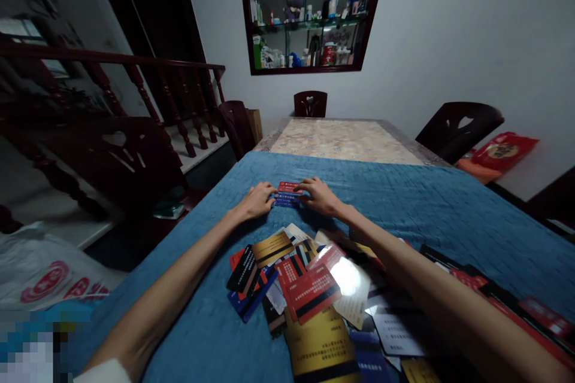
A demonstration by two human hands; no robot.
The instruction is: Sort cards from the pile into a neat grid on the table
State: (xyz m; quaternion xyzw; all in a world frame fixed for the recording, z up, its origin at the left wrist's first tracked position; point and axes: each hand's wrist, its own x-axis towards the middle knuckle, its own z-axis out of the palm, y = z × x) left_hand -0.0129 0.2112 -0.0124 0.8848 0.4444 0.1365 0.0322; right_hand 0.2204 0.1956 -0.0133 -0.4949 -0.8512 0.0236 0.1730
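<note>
Cards (287, 194), red over blue in a small neat stack, far out on the blue cloth (404, 203) covering the desk, pinched from both sides. Left hand (258, 200) and right hand (320, 195), each grip narrow, fingertips pressed against the stack's ends. Nearer, a loose heap of mixed cards (309, 287) between the forearms.

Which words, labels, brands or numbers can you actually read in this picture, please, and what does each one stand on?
No text here can be read.
Small stack of cards between the left hand and right hand: print lines, too small.
Scattered cards on the blue cloth: white print, blurred.
White bag: red logo and characters, illegible.
Red bag: a design, unreadable.
Shelf bottles: labels too small.
</note>
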